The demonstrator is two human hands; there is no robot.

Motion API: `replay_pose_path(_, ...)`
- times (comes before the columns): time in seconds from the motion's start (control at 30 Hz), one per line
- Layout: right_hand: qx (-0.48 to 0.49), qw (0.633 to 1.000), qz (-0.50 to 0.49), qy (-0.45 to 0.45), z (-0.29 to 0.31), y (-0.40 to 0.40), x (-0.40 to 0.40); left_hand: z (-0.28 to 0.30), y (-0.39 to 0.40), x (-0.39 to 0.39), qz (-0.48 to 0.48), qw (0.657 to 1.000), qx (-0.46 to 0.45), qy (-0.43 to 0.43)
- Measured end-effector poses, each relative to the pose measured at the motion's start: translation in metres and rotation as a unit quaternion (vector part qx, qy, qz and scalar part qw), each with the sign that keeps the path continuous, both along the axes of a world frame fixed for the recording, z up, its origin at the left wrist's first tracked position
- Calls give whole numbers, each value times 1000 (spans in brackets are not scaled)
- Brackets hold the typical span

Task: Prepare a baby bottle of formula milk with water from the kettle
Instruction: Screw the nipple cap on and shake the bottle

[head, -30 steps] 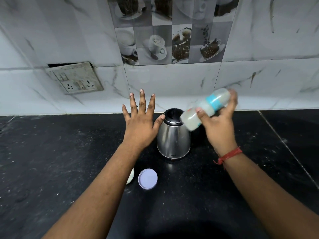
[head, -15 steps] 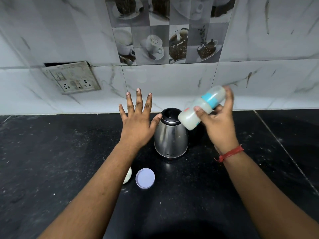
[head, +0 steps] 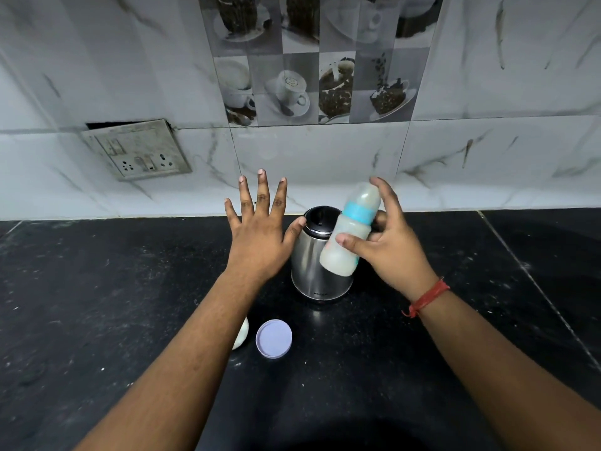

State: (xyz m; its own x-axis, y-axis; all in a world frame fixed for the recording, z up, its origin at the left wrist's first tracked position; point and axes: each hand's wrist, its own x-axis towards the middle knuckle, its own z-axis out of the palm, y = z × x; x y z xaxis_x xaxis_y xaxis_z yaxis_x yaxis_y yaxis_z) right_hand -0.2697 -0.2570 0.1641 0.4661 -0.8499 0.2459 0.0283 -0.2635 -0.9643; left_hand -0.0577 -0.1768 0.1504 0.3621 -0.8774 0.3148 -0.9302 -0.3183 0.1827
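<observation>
- The right hand (head: pixel 395 252) is gripping the bottle (head: pixel 349 231) in the air above the kettle (head: pixel 320 255), thumb across the milky body and fingers (head: pixel 385 198) curled round behind the capped top, one fingertip reaching up to the cap.
- The bottle is leaning, cap up and away from the person, base low and toward them; with the blue collar (head: pixel 359 213) on and the contents cloudy, I am guessing it is being shaken or turned to blend the formula, which would explain holding it clear of the table (head: pixel 97 304).
- The left hand (head: pixel 260 236) is hovering flat with fingers spread and straight, grasping nothing; its thumb is just at the kettle's shoulder, though I cannot tell whether it is touching. It looks like it is standing ready to steady the kettle.
- The kettle is standing upright on the table, near the wall, black lid closed.
- A round lilac lid (head: pixel 273 338) is lying flat on the table nearer the person, probably set aside from a formula tin, though no tin is showing.
- A small pale object (head: pixel 241 333) is peeking out beside the left forearm; too hidden to name.
</observation>
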Motion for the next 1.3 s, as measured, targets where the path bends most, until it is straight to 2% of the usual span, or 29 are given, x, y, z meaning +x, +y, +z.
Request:
replay_pose_path(0.03, 9, 1000, -2, -23, 1, -1, -2, 0, 0, 0, -1, 1000, -1, 3)
replay_pose_path(0.1, 10, 991, -87, -101, 8, -5, -4, 0, 0, 0, -1, 1000, -4, 4)
replay_pose_path(0.17, -6, 979, -148, -143, 9, -5, -2, -1, 1, -1, 0, 1000, -2, 4)
replay_pose_path(0.23, -14, 989, -118, -83, 3, -4, 1, -1, 1, -1, -3, 1000, 1, 4)
replay_pose_path(0.3, 7, 1000, -22, 4, 1, -3, -1, -1, 1, -2, -3, 1000, -2, 4)
replay_pose_path(0.33, 26, 1000, -14, -2, 2, -4, -3, -1, 1, -1, -1, 1000, -3, 4)
replay_pose_path(0.47, 53, 969, -172, -170, 10, -10, -7, -1, 1, 1, 6, 1000, -1, 7)
replay_pose_path(0.53, 23, 979, -164, -119, 1, -2, -2, -2, 0, 1, 4, 1000, 0, 8)
replay_pose_path(0.6, 27, 998, -51, -33, -7, 8, 0, -1, 0, 1, 4, 1000, -4, 8)
replay_pose_path(0.63, 39, 999, -16, -24, -7, 9, -1, 0, 0, 1, 6, 1000, -6, 8)
replay_pose_path(0.67, 44, 998, -22, -39, -5, 8, -3, 0, 0, 2, 7, 1000, -5, 10)
replay_pose_path(0.77, 50, 976, -146, -151, 7, -1, -4, 0, 2, 2, 8, 1000, -3, 10)
replay_pose_path(0.8, 47, 972, -157, -169, 6, -2, -3, -1, 2, 2, 8, 1000, -2, 9)
replay_pose_path(0.83, 38, 977, -147, -151, 5, -3, -1, -1, 1, 1, 7, 1000, 0, 7)
replay_pose_path(0.93, 34, 998, -23, -51, 8, -3, -2, 1, 1, 0, 6, 1000, 0, 7)
replay_pose_path(1.0, 37, 994, -70, -79, 18, -10, -8, 3, 1, -1, 8, 1000, -1, 10)
replay_pose_path(1.1, 55, 966, -178, -178, 25, -13, -10, 4, 2, -1, 11, 1000, -1, 8)
replay_pose_path(1.17, 34, 980, -149, -128, 15, -9, -5, 5, 1, -1, 9, 1000, 1, 7)
replay_pose_path(1.23, 38, 997, -55, -46, 8, -3, -4, 5, 0, -1, 10, 1000, 0, 6)
replay_pose_path(1.3, 49, 995, -57, -60, 10, -3, -5, 5, 0, 0, 12, 1000, -3, 3)
